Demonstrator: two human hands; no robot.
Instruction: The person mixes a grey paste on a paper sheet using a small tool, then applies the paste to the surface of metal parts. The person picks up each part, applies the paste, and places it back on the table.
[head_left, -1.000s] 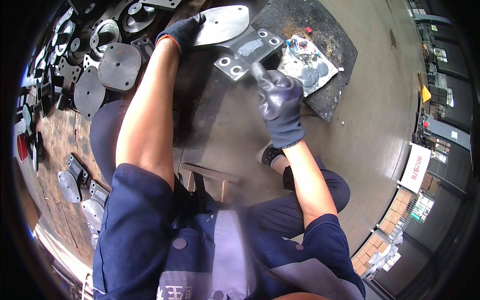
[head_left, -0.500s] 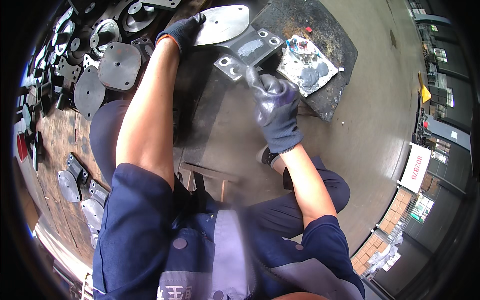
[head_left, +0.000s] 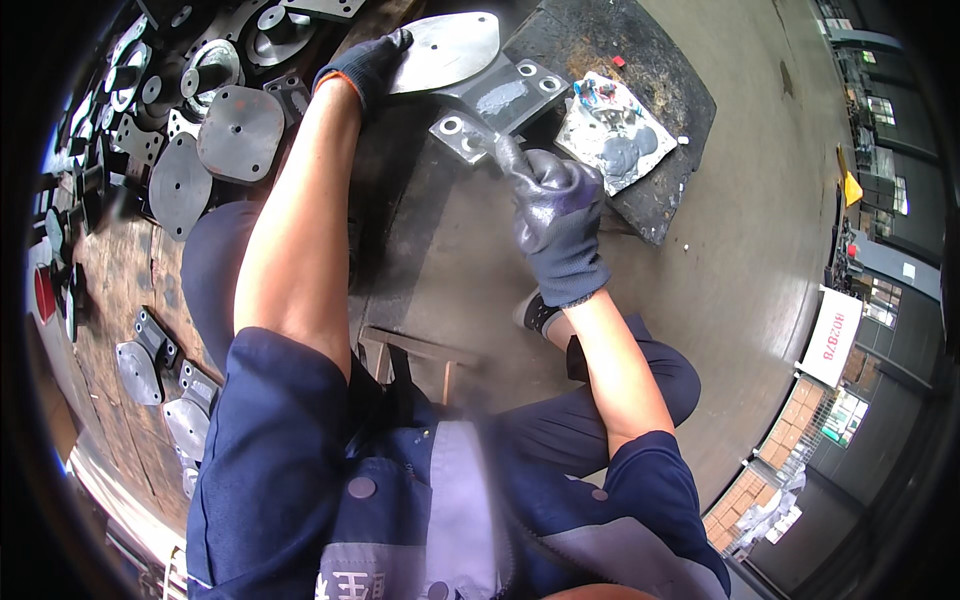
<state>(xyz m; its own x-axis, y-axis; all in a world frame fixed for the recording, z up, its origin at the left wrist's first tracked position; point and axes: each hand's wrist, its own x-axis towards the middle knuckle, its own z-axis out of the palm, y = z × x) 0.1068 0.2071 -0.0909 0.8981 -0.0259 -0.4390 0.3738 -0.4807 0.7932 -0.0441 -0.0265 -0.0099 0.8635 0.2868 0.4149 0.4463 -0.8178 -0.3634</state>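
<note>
My left hand (head_left: 365, 68), in a dark glove with an orange cuff edge, grips the left rim of a metal bracket's rounded plate (head_left: 445, 50). The bracket's other end is a flat base (head_left: 500, 98) with holes near its corners and a pale grey smear across its middle. My right hand (head_left: 555, 195), in a dark coated glove, has its index finger stretched to the base's near corner; the other fingers are curled, and what they hold, if anything, is hidden. Right of the base lies a white sheet (head_left: 600, 115) with a mound of grey paste (head_left: 632, 150).
The sheet rests on a worn dark bench top (head_left: 665, 95). Many metal plates and flanges (head_left: 240, 130) crowd the wooden table (head_left: 110, 270) at left, with more brackets (head_left: 140, 370) nearer me. A small wooden stand (head_left: 420, 347) is between my legs. Stacked cartons (head_left: 790, 420) are far right.
My right hand has shifted very slightly to the right, its index finger still at the base's near corner. The left hand and bracket look almost unmoved.
</note>
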